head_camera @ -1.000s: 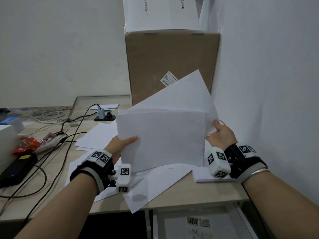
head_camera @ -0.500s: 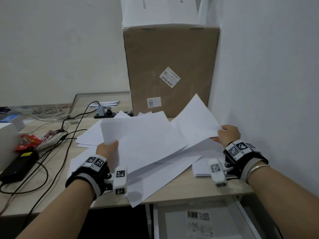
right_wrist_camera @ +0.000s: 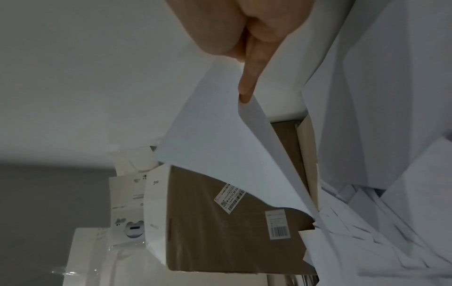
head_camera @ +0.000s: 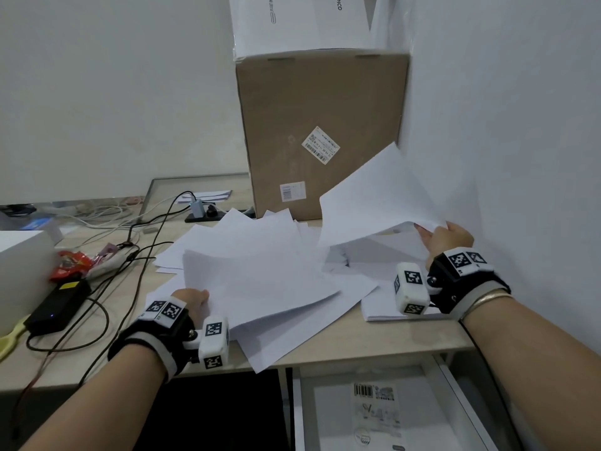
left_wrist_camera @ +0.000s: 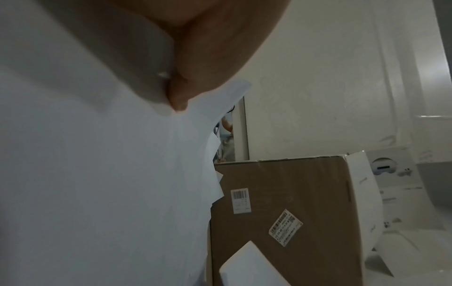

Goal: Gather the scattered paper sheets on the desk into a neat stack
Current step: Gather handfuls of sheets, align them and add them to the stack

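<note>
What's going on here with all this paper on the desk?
A person is tidying loose white sheets on a desk. Their left hand holds the near edge of a bundle of sheets low over the desk, while the right hand pinches a lifted sheet that tilts up toward the cardboard box. More sheets lie fanned out underneath, one poking past the desk's front edge, so there is no neat stack yet.

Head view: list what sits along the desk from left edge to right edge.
White box → red wrapper → black cables → left hand → scattered paper sheets → raised sheet → right hand.
</note>
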Available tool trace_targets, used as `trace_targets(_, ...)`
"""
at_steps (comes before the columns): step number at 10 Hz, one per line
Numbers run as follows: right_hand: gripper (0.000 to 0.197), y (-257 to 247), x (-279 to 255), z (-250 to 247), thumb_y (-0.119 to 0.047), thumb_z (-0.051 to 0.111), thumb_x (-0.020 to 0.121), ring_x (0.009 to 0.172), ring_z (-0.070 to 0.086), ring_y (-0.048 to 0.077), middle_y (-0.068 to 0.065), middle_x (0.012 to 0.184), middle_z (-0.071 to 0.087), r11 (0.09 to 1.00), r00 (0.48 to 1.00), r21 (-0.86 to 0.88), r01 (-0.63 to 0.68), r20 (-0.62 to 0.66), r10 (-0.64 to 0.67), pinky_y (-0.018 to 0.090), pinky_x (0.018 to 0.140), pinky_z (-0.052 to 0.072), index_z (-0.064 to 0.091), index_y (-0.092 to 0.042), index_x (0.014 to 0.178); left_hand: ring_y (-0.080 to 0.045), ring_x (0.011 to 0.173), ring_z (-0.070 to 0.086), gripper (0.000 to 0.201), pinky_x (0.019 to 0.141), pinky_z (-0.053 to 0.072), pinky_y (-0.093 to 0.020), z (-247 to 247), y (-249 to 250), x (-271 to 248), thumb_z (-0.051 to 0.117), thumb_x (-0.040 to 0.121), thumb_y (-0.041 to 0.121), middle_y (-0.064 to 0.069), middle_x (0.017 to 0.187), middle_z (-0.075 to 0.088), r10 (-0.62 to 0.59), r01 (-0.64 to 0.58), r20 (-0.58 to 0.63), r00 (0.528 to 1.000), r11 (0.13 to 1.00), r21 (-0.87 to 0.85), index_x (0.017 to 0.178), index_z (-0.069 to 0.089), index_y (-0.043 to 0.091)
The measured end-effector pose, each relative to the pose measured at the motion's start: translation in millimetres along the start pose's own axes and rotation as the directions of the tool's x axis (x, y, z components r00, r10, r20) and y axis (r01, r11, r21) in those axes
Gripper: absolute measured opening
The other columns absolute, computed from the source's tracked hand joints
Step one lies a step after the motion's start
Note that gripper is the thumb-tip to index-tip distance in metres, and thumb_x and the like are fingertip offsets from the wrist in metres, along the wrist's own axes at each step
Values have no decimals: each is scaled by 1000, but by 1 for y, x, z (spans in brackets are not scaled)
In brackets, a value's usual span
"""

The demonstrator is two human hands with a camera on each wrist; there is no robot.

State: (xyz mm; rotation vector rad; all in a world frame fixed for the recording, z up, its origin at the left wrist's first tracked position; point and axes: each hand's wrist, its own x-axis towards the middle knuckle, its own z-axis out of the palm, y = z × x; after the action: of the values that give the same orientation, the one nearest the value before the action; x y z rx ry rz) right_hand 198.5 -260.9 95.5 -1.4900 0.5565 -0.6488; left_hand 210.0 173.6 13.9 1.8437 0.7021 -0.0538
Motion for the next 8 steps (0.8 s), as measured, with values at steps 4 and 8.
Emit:
trace_targets(4, 26, 8, -15, 14, 13, 39, 92, 60, 70, 17, 15, 93, 65, 939, 946, 279, -200, 304, 111, 19, 52, 56, 61, 0, 98, -31, 93, 57, 28, 90, 46, -38, 11, 8, -35, 51, 98, 21, -21, 99, 58, 69, -60, 129, 989, 995, -75, 95, 58, -5)
trace_targets(8, 32, 49, -46, 23, 9, 35, 95, 53, 67, 15, 16, 103, 63, 973, 850, -81, -214, 475, 227, 20, 43, 52, 55, -9, 112, -39, 115, 59, 83, 102, 42, -56, 26, 14, -7, 63, 72, 70, -16, 127, 61, 8, 16, 343, 939, 998, -68, 130, 53, 11)
